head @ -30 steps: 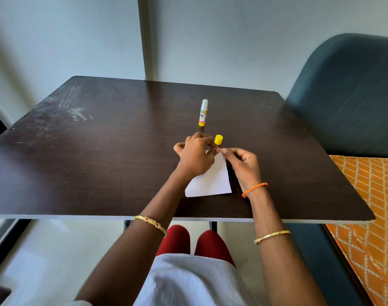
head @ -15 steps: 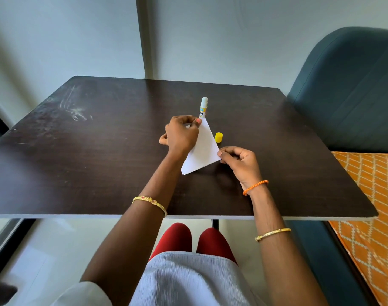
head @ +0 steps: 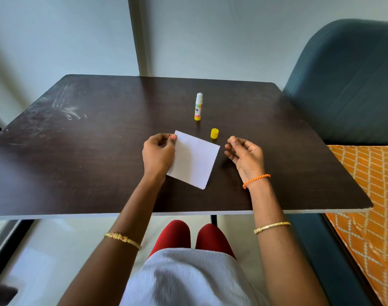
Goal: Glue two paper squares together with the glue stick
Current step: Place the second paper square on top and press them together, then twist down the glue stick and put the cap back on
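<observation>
Left hand pinching the paper's top corner, right hand loosely open beside it, glue stick standing uncapped behind.

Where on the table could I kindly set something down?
The table's left half, beyond the left hand, is bare, as is the right edge past the right hand. The centre is crowded: paper, yellow cap, glue stick.

Count of things on the worktop

One white paper square shows, one uncapped glue stick, one yellow cap, two hands, three bracelets, one blue chair.
</observation>
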